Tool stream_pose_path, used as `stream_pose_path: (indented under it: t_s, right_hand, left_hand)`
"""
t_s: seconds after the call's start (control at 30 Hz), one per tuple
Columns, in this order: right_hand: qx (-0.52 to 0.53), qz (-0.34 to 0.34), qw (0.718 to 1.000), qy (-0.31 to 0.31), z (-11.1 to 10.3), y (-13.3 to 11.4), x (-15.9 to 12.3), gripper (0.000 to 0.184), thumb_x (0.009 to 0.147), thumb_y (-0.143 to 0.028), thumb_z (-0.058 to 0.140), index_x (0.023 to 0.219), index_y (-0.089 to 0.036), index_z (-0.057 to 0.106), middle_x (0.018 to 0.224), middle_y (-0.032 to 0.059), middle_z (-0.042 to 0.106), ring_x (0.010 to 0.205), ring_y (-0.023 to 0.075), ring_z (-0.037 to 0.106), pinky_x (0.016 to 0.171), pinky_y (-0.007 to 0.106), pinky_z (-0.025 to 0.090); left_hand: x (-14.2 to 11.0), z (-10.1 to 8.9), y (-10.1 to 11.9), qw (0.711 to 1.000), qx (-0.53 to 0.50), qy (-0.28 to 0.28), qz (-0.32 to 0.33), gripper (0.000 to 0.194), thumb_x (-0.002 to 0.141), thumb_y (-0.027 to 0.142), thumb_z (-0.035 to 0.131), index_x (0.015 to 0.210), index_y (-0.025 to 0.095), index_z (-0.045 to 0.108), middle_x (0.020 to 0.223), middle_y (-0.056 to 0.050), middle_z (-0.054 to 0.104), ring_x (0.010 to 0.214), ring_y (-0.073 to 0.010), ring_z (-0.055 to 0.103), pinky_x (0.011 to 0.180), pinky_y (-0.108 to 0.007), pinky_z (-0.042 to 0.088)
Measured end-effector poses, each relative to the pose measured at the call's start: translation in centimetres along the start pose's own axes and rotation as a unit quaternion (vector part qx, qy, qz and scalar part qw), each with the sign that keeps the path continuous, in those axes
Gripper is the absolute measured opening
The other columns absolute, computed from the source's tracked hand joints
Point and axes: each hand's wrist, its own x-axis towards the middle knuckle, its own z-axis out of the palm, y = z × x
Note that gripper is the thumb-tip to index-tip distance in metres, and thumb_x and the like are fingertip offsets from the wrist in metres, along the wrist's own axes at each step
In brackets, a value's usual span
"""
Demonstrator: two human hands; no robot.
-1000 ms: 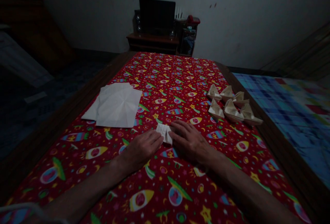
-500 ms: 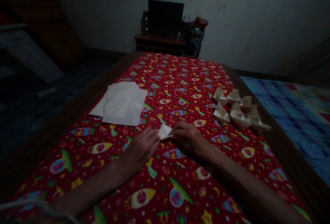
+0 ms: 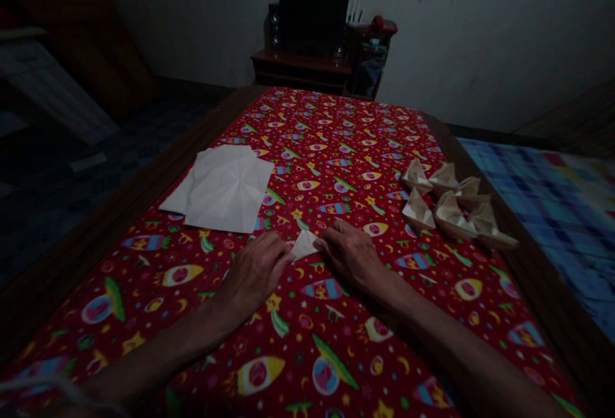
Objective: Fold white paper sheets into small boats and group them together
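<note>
A small piece of folded white paper [image 3: 304,245], roughly triangular, is held between my two hands just above or on the red cloth. My left hand [image 3: 259,267] pinches its left corner with thumb and fingers. At the opposite corner, my right hand [image 3: 350,251] grips the paper, its fingers bent. To the left lies a stack of creased white paper sheets [image 3: 225,190]. Several folded paper boats [image 3: 454,216] stand in two rows on the right side of the cloth.
A red cloth [image 3: 317,168] printed with rockets and stars covers the wooden table [image 3: 202,124]. Beyond its far end stand a monitor [image 3: 314,20] and a speaker [image 3: 274,25] on a desk. A blue checked mat [image 3: 519,181] lies to the right. A pale cord crosses the lower left.
The folded paper looks flatter and more triangular now, with both hands still at its ends. The whole view has shifted slightly.
</note>
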Motion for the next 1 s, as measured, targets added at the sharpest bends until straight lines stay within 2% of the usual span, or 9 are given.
stream_pose_path:
  t_s: [0.17, 0.27, 0.53, 0.73, 0.87, 1.0]
  right_hand:
    - [-0.010, -0.011, 1.000, 0.001, 0.6, 0.6, 0.1, 0.031, 0.095, -0.037, 0.038, 0.076, -0.018, 0.055, 0.072, 0.0005, 0.051, 0.061, 0.0111, 0.044, 0.055, 0.024, 0.025]
    - [-0.016, -0.015, 1.000, 0.001, 0.7, 0.6, 0.2, 0.031, 0.095, -0.036, 0.039, 0.074, -0.018, 0.055, 0.071, 0.0005, 0.052, 0.061, 0.0113, 0.044, 0.054, 0.025, 0.025]
    - [-0.015, 0.015, 1.000, -0.007, 0.6, 0.2, 0.5, 0.030, 0.093, -0.037, 0.044, 0.074, -0.018, 0.056, 0.072, 0.0013, 0.054, 0.062, 0.0117, 0.047, 0.054, 0.025, 0.025]
    - [-0.022, 0.015, 1.000, 0.012, 0.8, 0.1, 0.5, 0.030, 0.093, -0.038, 0.043, 0.074, -0.018, 0.056, 0.072, 0.0015, 0.053, 0.061, 0.0121, 0.046, 0.053, 0.025, 0.025]
    - [-0.031, 0.014, 0.999, 0.011, 0.8, 0.1, 0.6, 0.029, 0.093, -0.037, 0.044, 0.073, -0.018, 0.055, 0.071, 0.0014, 0.053, 0.060, 0.0120, 0.046, 0.053, 0.025, 0.024]
    - [-0.030, 0.007, 0.999, 0.011, 0.7, 0.1, 0.7, 0.028, 0.092, -0.038, 0.045, 0.074, -0.018, 0.054, 0.070, 0.0007, 0.053, 0.059, 0.0120, 0.045, 0.053, 0.025, 0.024]
  left_hand:
    - [0.3, -0.1, 0.1, 0.993, -0.097, 0.003, -0.063, 0.014, 0.081, 0.024, 0.063, 0.068, 0.018, 0.063, 0.069, 0.001, 0.054, 0.064, -0.0116, 0.054, 0.058, -0.023, 0.043]
    - [0.5, -0.2, 0.2, 0.993, -0.090, -0.010, -0.078, 0.016, 0.077, 0.026, 0.067, 0.063, 0.018, 0.064, 0.066, 0.002, 0.054, 0.061, -0.0107, 0.053, 0.056, -0.023, 0.042]
    - [0.8, -0.8, 0.1, 0.992, -0.087, -0.057, -0.072, 0.017, 0.070, 0.018, 0.073, 0.060, 0.017, 0.059, 0.071, 0.002, 0.054, 0.068, -0.0117, 0.053, 0.060, -0.023, 0.041]
    - [0.9, -1.0, 0.5, 0.993, -0.048, -0.067, -0.081, 0.016, 0.076, 0.023, 0.068, 0.064, 0.017, 0.060, 0.074, 0.001, 0.053, 0.070, -0.0131, 0.053, 0.063, -0.025, 0.041]
    - [0.8, -0.7, 0.6, 0.997, 0.013, -0.057, -0.047, 0.021, 0.085, 0.033, 0.057, 0.070, 0.018, 0.059, 0.074, 0.001, 0.052, 0.071, -0.0149, 0.052, 0.064, -0.028, 0.040]
    - [0.7, -0.4, 0.5, 0.998, 0.031, -0.037, -0.032, 0.018, 0.087, 0.032, 0.054, 0.075, 0.018, 0.053, 0.078, 0.000, 0.053, 0.076, -0.0165, 0.053, 0.067, -0.030, 0.041]
